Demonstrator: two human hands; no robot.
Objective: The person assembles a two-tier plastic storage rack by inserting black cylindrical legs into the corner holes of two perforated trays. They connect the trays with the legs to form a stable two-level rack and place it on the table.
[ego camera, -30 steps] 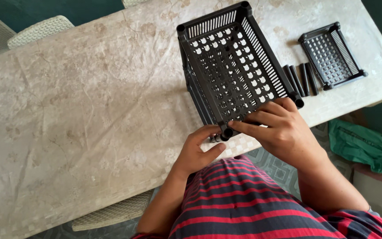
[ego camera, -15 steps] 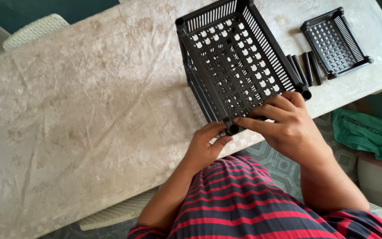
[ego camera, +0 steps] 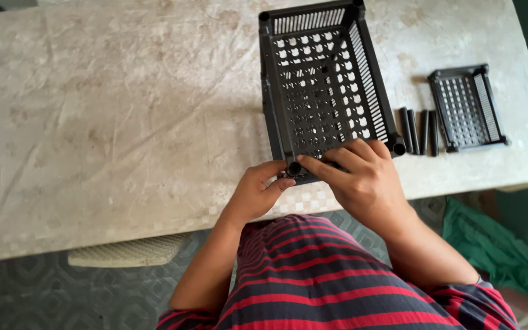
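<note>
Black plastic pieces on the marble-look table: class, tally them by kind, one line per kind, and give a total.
Large black perforated plastic basket, in both hands' grip: 1
Small black perforated plastic basket: 1
Short black plastic tubes lying loose between the baskets: 4
Total: 6
</note>
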